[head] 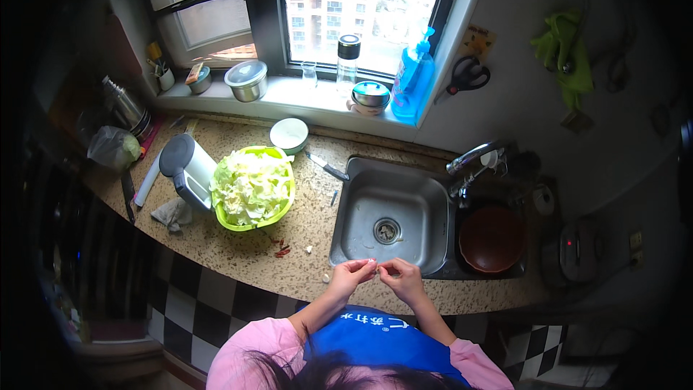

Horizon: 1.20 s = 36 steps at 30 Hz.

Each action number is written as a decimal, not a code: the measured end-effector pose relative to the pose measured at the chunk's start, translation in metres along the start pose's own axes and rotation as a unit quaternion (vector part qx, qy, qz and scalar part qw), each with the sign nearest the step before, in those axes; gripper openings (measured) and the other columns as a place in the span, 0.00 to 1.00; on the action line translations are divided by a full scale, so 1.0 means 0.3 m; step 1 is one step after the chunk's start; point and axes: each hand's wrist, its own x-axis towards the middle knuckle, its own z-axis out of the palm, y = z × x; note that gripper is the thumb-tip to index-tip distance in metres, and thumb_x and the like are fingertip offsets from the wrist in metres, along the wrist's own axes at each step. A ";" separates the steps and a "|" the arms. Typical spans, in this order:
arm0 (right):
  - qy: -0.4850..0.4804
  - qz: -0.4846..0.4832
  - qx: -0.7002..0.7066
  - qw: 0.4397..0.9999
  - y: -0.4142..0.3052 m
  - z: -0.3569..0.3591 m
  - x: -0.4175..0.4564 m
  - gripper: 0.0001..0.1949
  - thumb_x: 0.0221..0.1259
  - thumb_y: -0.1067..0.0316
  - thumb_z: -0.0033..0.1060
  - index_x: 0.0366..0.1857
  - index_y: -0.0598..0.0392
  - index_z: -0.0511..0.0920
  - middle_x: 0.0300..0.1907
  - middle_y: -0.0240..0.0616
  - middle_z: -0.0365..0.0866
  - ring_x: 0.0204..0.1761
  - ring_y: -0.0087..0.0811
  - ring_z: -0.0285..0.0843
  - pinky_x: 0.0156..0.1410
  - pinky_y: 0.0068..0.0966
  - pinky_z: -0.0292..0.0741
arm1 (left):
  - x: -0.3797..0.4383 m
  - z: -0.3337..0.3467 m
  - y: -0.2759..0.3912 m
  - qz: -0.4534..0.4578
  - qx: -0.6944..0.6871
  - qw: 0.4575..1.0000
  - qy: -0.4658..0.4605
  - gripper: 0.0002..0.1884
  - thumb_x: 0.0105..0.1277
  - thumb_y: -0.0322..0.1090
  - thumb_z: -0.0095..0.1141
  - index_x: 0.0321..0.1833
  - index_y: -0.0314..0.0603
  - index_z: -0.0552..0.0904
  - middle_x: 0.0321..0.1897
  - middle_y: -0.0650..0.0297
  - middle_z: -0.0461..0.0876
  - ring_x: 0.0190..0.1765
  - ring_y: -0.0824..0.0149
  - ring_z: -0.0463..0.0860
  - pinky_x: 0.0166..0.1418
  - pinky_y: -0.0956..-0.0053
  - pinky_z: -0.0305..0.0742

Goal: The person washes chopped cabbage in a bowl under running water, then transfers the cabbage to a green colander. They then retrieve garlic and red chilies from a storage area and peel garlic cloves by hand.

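Note:
My left hand (pixel 349 277) and my right hand (pixel 403 278) meet at the fingertips over the front edge of the steel sink (pixel 368 211). Between them they pinch a small pale piece (pixel 374 267), mostly hidden by the fingers; it looks like a garlic clove. Left of my left hand, one pale clove (pixel 326 278) lies on the speckled countertop (pixel 243 257). A smaller pale bit (pixel 309 249) is farther back, beside several dried red chillies (pixel 282 250). Torn cabbage leaves (pixel 252 187) heap up in a lime-green basket (pixel 293 195) behind the chillies.
A paring knife (pixel 328 167) lies by the sink's left rim, near a white bowl (pixel 289 134). The white pitcher (pixel 197 170) touches or nearly touches the basket. Right of the sink are the faucet (pixel 463 173) and a brown round vessel (pixel 491 238). A kitchen knife (pixel 128 195) rests far left.

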 end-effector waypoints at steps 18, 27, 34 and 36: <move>0.001 -0.027 -0.059 0.998 0.046 -0.005 0.107 0.06 0.54 0.68 0.66 0.30 0.57 0.81 0.28 0.41 0.83 0.28 0.33 0.84 0.35 0.27 0.79 | 0.111 0.028 0.028 0.010 -0.040 0.999 0.021 0.12 0.63 0.33 0.63 0.45 0.34 0.82 0.40 0.61 0.84 0.42 0.73 0.83 0.49 0.80 0.80; -0.040 0.005 -0.043 0.998 0.062 -0.004 0.162 0.05 0.52 0.69 0.67 0.30 0.57 0.81 0.27 0.40 0.83 0.30 0.32 0.84 0.36 0.26 0.79 | 0.151 -0.012 0.036 -0.035 -0.058 0.998 0.003 0.11 0.63 0.33 0.64 0.43 0.35 0.81 0.40 0.61 0.83 0.42 0.72 0.83 0.49 0.80 0.80; -0.004 -0.018 -0.049 0.999 0.080 -0.043 0.212 0.04 0.51 0.74 0.65 0.29 0.61 0.80 0.27 0.39 0.82 0.29 0.25 0.83 0.36 0.22 0.79 | 0.161 -0.032 0.064 -0.113 -0.056 0.989 -0.081 0.13 0.65 0.35 0.61 0.48 0.35 0.80 0.41 0.65 0.83 0.40 0.76 0.82 0.48 0.82 0.80; 0.026 -0.015 -0.066 0.997 0.110 -0.059 0.227 0.04 0.52 0.73 0.65 0.29 0.61 0.80 0.26 0.38 0.82 0.28 0.25 0.82 0.35 0.21 0.78 | 0.164 -0.036 0.068 -0.123 -0.088 0.982 -0.110 0.15 0.67 0.36 0.59 0.51 0.35 0.80 0.41 0.65 0.82 0.41 0.76 0.82 0.48 0.83 0.80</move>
